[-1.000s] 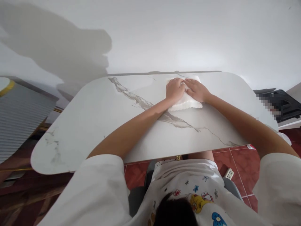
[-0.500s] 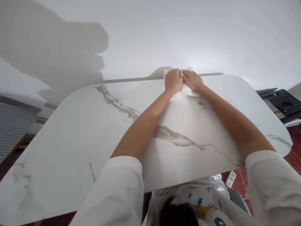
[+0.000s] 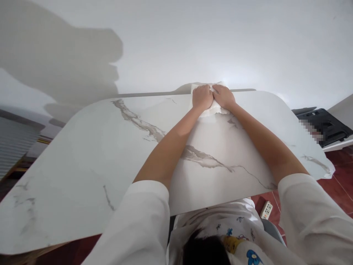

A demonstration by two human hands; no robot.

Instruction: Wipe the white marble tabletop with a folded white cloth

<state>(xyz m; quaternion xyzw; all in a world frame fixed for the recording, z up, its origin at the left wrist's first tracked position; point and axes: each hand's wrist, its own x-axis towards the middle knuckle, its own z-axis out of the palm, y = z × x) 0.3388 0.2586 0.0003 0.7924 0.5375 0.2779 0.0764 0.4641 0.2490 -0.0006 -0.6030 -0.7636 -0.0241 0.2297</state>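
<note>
Both my arms reach across a white marble-patterned table (image 3: 82,165) to its far edge by the wall. There a white cloth (image 3: 211,111), perhaps paper towel, lies crumpled on the tabletop beneath my hands. My left hand (image 3: 202,97) is closed on the left part of it, fingers curled. Beside it, nearly touching, my right hand (image 3: 223,96) grips the right part. Some of the cloth shows between the hands, above them and below the wrists. The fingertips are hidden from view.
A white wall (image 3: 176,44) rises right behind the table. At the right sits a black case-like object (image 3: 331,127). A power strip (image 3: 266,210) lies on the red tiled floor (image 3: 342,187). Ridged grey material (image 3: 16,143) stands at the left.
My hands stay on the cloth at the far edge, almost in the same place. The view has shifted slightly, so the table's right end sits a little farther left.
</note>
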